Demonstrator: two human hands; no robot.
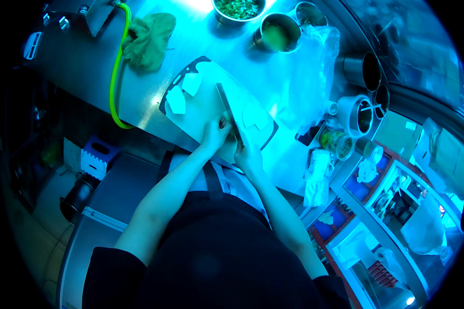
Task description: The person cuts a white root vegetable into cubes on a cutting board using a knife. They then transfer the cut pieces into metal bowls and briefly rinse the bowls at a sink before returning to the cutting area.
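Note:
A cutting board (201, 116) with dark ends lies at a slant on the steel worktop (232, 65). My right hand (248, 156) grips a knife, probably a broad-bladed one, at its near end; the knife (227, 104) points away over the middle of the board. Curled beside the blade is my left hand (216, 133); whether anything is under or in its fingers cannot be seen. Two pale, flat pieces (176, 100) (192, 83) rest at the board's left end. More pale pieces (254, 116) lie right of the knife. Strong blue light blurs their edges.
Left of the board are a cloth (149, 42) and a yellow-green hose (116, 85). Beyond it stand a metal bowl of chopped greens (237, 8) and a metal pot (278, 34). Clear plastic bags (309, 81), a phone (310, 134) and a glass jar (336, 143) lie to the right.

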